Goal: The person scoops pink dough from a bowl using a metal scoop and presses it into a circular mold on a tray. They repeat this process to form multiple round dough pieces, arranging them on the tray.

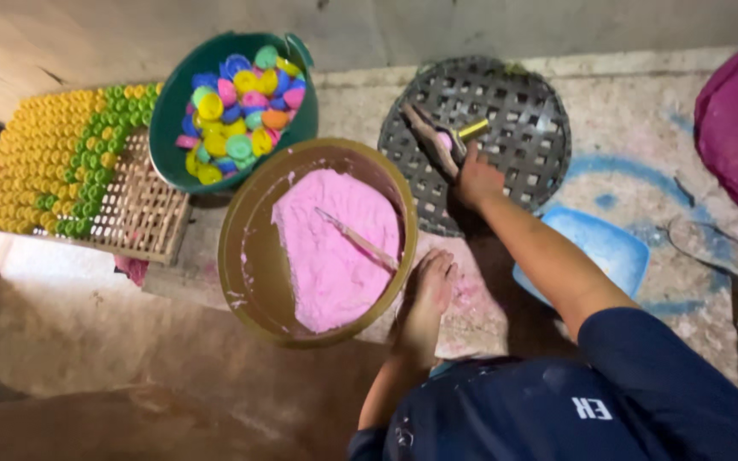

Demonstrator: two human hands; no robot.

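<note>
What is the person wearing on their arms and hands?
No gloves: the right hand is bare, and so is the forearm. A short dark blue sleeve covers only the upper arm. The dark blue shirt has pale powdery smudges and small white markings. No rings or watch show. The left hand is out of view.

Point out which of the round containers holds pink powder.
The brown basin in the middle, with a stick lying across its pink powder. The green bucket behind it holds mixed coloured caps instead, and the dark woven tray holds neither.
</note>
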